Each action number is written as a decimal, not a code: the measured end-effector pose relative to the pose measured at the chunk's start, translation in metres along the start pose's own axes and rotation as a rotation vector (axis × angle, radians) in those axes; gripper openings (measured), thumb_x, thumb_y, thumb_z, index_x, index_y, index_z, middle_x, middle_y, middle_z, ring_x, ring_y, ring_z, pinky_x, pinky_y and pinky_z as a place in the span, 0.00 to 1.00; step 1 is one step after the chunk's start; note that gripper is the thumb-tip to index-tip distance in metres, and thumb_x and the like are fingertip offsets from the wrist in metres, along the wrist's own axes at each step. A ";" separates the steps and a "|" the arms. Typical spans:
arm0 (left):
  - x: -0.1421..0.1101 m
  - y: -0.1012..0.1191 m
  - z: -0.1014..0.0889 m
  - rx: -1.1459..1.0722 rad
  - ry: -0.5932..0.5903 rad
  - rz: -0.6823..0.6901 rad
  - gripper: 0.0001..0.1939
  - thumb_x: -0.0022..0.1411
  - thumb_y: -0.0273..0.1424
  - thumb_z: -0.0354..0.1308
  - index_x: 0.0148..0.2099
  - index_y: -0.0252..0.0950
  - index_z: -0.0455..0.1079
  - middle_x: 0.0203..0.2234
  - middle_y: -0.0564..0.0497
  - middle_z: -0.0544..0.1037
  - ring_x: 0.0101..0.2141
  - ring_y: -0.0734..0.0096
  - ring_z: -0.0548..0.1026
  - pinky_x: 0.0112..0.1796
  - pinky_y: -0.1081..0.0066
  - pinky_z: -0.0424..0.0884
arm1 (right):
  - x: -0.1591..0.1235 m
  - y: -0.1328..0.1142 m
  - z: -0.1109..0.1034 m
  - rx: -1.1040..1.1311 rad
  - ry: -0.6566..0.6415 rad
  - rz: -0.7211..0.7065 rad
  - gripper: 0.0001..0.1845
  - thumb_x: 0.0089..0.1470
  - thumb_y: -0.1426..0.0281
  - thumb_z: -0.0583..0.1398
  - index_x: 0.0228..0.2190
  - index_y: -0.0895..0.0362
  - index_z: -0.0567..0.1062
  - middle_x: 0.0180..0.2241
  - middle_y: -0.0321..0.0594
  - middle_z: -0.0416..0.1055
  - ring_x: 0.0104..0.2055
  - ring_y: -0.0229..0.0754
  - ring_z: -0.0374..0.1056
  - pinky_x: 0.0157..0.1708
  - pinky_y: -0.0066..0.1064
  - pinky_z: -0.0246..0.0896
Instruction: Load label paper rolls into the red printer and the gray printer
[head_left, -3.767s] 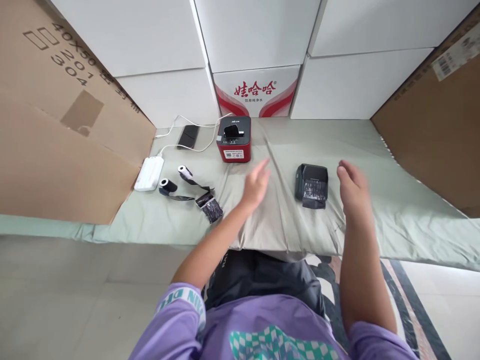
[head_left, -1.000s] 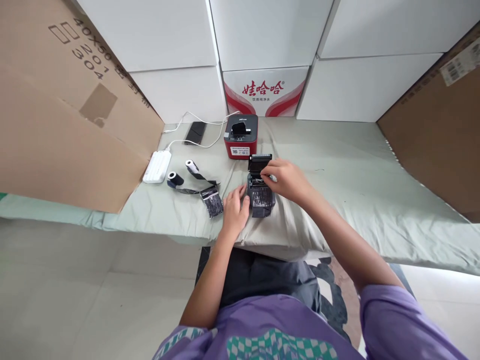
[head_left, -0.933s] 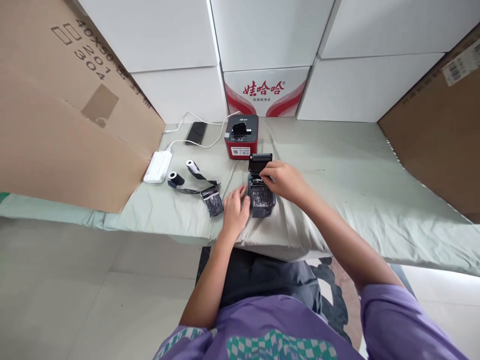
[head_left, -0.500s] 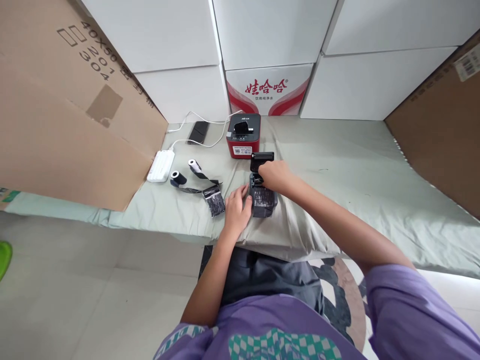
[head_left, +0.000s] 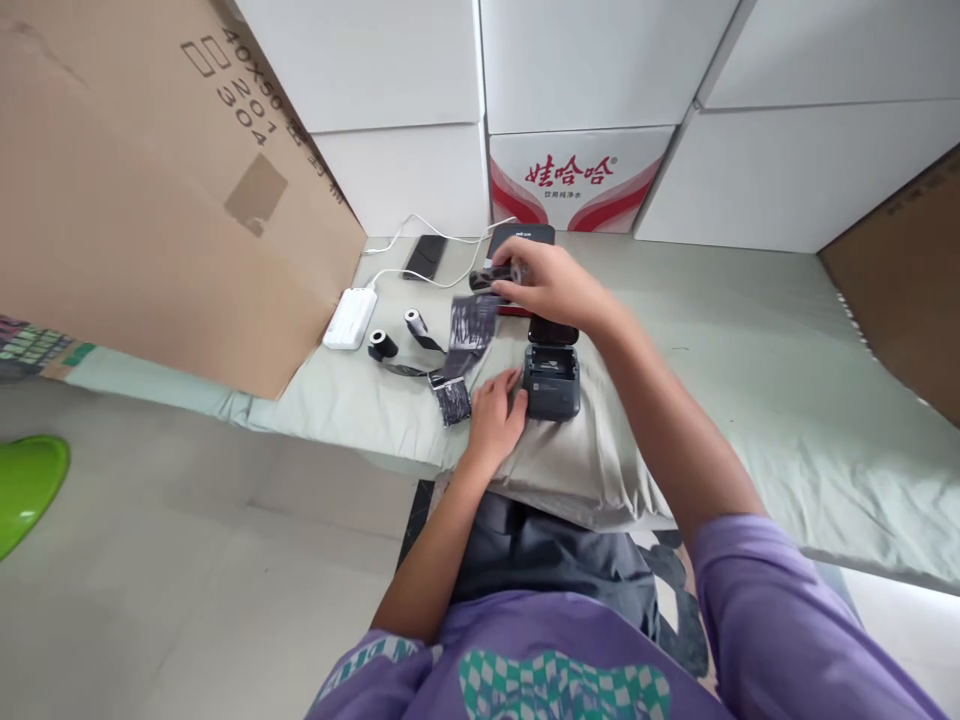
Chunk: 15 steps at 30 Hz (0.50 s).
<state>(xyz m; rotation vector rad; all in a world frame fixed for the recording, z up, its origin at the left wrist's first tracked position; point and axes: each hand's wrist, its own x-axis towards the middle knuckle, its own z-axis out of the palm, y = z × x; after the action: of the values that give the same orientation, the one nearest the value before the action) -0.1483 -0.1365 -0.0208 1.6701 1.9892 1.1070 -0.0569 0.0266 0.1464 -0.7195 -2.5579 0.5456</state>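
Note:
A small black printer (head_left: 553, 380) lies open on the pale green sheet (head_left: 720, 330). My left hand (head_left: 496, 418) rests against its left side, fingers curled on its edge. My right hand (head_left: 541, 284) is lifted above and behind it, closed on a black ribbon roll (head_left: 495, 277). A dark printed strip (head_left: 471, 330) hangs down from the roll, blurred by motion. A red printer (head_left: 520, 238) behind is mostly hidden by my right hand.
Two ribbon rolls (head_left: 382, 344) (head_left: 414, 322) with a trailing strip (head_left: 452, 398) lie left of my hand. A white power bank (head_left: 349, 318), a phone (head_left: 425, 256), and cables sit further back. Cardboard (head_left: 150, 190) leans left; white boxes (head_left: 570, 90) stand behind. A green object (head_left: 26, 485) lies on the floor.
My right hand has pulled a ribbon roll up out of the black printer and raised it toward the red printer. The strip now trails from it. The camera view has shifted left.

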 end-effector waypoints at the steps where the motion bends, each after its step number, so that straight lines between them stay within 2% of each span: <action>1: 0.000 0.001 -0.001 0.007 -0.007 -0.003 0.20 0.74 0.32 0.50 0.63 0.36 0.69 0.59 0.41 0.78 0.60 0.52 0.74 0.61 0.52 0.67 | 0.020 -0.002 0.014 -0.049 -0.022 -0.021 0.16 0.64 0.69 0.59 0.52 0.58 0.73 0.46 0.46 0.75 0.47 0.49 0.71 0.50 0.40 0.66; 4: 0.001 0.006 -0.003 0.035 -0.034 -0.031 0.19 0.72 0.30 0.52 0.62 0.35 0.70 0.59 0.41 0.79 0.60 0.53 0.74 0.61 0.52 0.66 | 0.068 -0.005 0.060 -0.224 -0.185 -0.004 0.19 0.61 0.75 0.60 0.54 0.62 0.75 0.53 0.56 0.73 0.54 0.56 0.71 0.55 0.43 0.66; 6: 0.002 0.009 -0.004 0.042 -0.049 -0.048 0.19 0.72 0.29 0.52 0.62 0.34 0.69 0.59 0.41 0.79 0.60 0.53 0.74 0.61 0.53 0.66 | 0.085 -0.006 0.087 -0.322 -0.297 0.046 0.22 0.60 0.79 0.58 0.55 0.63 0.76 0.56 0.60 0.71 0.54 0.58 0.73 0.52 0.43 0.68; 8: 0.002 0.010 -0.005 0.043 -0.054 -0.054 0.19 0.72 0.29 0.52 0.62 0.34 0.69 0.58 0.41 0.79 0.60 0.53 0.74 0.60 0.53 0.66 | 0.091 -0.003 0.103 -0.377 -0.381 0.096 0.23 0.60 0.81 0.57 0.56 0.64 0.76 0.58 0.62 0.70 0.54 0.59 0.74 0.51 0.43 0.69; 10: 0.002 0.010 -0.005 0.044 -0.057 -0.055 0.18 0.73 0.29 0.52 0.62 0.34 0.69 0.58 0.42 0.79 0.59 0.54 0.74 0.59 0.54 0.66 | 0.093 0.001 0.108 -0.386 -0.447 0.133 0.25 0.60 0.80 0.58 0.58 0.64 0.75 0.60 0.63 0.69 0.56 0.60 0.73 0.52 0.43 0.69; 12: 0.002 0.009 -0.005 0.047 -0.054 -0.052 0.18 0.73 0.30 0.52 0.62 0.35 0.69 0.58 0.41 0.79 0.59 0.54 0.74 0.59 0.54 0.67 | 0.095 0.000 0.103 -0.367 -0.458 0.148 0.26 0.62 0.77 0.59 0.61 0.62 0.74 0.62 0.62 0.67 0.58 0.60 0.71 0.54 0.44 0.68; 15: 0.001 0.005 -0.005 0.037 -0.043 -0.033 0.16 0.73 0.31 0.52 0.60 0.36 0.70 0.56 0.41 0.80 0.58 0.53 0.75 0.59 0.52 0.68 | 0.103 -0.020 0.095 -0.314 -0.328 0.058 0.23 0.65 0.71 0.59 0.59 0.58 0.75 0.62 0.58 0.67 0.62 0.60 0.66 0.57 0.47 0.65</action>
<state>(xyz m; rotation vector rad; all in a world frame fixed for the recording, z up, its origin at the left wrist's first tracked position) -0.1480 -0.1368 -0.0137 1.6591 2.0151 1.0200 -0.1911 0.0449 0.1067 -0.8740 -2.9784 0.3004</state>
